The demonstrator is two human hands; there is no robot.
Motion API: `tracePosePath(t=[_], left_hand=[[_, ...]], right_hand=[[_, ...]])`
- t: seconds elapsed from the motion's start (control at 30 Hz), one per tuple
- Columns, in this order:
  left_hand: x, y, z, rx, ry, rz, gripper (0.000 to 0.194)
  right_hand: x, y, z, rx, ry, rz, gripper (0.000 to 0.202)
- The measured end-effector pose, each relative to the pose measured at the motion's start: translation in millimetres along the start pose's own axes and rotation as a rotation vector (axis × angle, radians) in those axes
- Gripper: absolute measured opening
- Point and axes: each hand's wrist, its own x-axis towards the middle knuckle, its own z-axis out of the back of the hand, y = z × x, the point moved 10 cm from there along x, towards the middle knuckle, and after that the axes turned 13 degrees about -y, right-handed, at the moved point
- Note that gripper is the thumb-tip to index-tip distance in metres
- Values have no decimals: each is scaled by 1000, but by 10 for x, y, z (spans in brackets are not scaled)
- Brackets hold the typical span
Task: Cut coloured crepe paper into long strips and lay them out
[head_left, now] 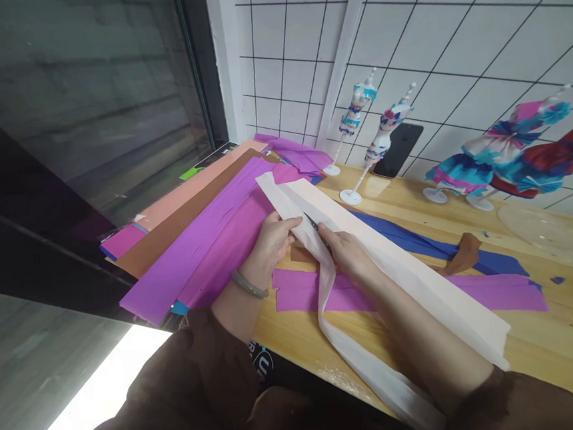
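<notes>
White strip runs between the two hands above the table. The left hand pinches one side of it between thumb and fingers, near the top; its end pokes out past the fingertips, away from the person. Below the grip it bends, drops between the hands and trails toward the table's near edge, its lower part passing close under the right forearm. The right hand is closed around scissors, their dark blades pointing away from the person and at the strip, just beside the left thumb; whether they touch it I cannot tell. The handles are mostly hidden in the fingers.

Under and beyond the right forearm lies a cream sheet, slanting toward the table's near edge. A purple strip lies partly beneath it, with a blue strip on its far side and a brown scrap over the blue. At the table's left end, purple, brown and peach sheets overlap in a pile. Along the far edge, by the wall, stand dressed figures and a leaning phone.
</notes>
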Motion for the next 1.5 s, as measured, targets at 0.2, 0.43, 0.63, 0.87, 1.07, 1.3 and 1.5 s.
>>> tracePosePath(t=[0.2,0.43,0.63,0.87,1.07,1.3,1.5], left_hand=[[11,10,25,-1,-29,13,31],[4,5,10,5,-41,20,28],[-10,10,5,3,-57,33,28],[-14,12,5,8,-58,37,27],[-19,6,1,6,-57,33,27],[-15,6,7,27,-54,25,27],[18,22,43,53,-71,22,25]], right_hand=[[35,8,-22,5,-8,32,58],[78,-34,-49,77,-22,22,55],[79,-45,-57,163,-33,5,51],[136,-125,-90,204,-39,10,54],[130,-124,-111,256,-23,-6,52],[129,-64,-129,275,-17,38,52],[20,-126,-125,201,42,-49,58]])
